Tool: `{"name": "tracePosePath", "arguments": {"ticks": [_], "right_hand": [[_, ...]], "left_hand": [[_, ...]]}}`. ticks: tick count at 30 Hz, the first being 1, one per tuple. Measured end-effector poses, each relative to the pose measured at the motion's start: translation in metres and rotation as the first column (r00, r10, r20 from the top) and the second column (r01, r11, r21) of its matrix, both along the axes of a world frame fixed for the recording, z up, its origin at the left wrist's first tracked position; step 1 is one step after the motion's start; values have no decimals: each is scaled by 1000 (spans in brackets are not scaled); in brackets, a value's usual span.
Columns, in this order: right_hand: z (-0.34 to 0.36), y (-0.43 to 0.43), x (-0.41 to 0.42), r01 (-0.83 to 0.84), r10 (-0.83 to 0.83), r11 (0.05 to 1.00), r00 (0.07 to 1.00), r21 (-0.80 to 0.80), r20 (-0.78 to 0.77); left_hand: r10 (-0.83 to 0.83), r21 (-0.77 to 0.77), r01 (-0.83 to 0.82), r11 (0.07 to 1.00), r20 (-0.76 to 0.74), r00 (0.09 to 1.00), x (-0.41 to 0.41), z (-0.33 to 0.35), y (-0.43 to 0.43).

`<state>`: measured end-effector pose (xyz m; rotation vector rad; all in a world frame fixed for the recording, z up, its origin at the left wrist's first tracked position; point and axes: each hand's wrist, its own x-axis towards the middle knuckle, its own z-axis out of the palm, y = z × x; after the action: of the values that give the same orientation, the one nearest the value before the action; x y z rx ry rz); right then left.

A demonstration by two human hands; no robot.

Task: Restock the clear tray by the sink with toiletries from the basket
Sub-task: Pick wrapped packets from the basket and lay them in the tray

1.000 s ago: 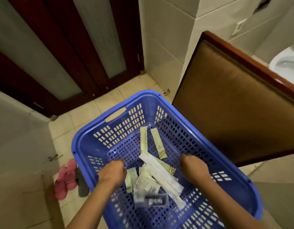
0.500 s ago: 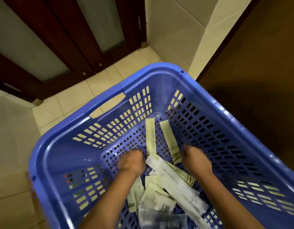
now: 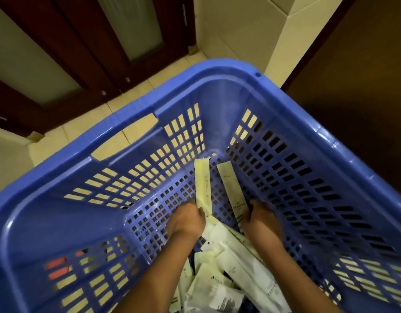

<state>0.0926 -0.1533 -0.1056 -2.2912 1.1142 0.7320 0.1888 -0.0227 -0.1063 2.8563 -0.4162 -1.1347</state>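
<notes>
Toiletry packets (image 3: 231,265) heaped at 6 o'clock inside the blue basket (image 3: 59,224). Left hand (image 3: 187,221) curled round a pale sachet (image 3: 203,184), right hand (image 3: 261,222) gripping a second sachet (image 3: 231,189), both pointing 12 o'clock. Dark doors (image 3: 82,53) at 11 o'clock

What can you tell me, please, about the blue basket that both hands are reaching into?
The blue basket is moulded plastic, rectangular, with a thick rim, slotted walls, a perforated floor and a handle slot in its far wall. It stands upright above pale floor tiles. Pale toiletry sachets lie inside, and the left hand and right hand reach among them.
</notes>
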Motion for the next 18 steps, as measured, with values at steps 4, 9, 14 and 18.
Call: {"name": "tracePosePath", "arguments": {"ticks": [4, 9, 14, 18], "right_hand": [[-2, -1, 15, -52, 54, 998, 997, 37, -46], [-3, -3, 27, -57, 58, 998, 995, 16, -81], [-8, -1, 31, 8, -3, 998, 996, 55, -91], [-10, 2, 32, 33, -29, 998, 997, 54, -66]], "left_hand": [[-9, 49, 6, 999, 57, 998, 3, -5, -8], [77, 53, -81, 995, 73, 994, 4, -11, -15], [243, -2, -243, 970, -4, 970, 2, -20, -14], [365, -74, -368, 927, -43, 930, 0, -23, -16]]}}
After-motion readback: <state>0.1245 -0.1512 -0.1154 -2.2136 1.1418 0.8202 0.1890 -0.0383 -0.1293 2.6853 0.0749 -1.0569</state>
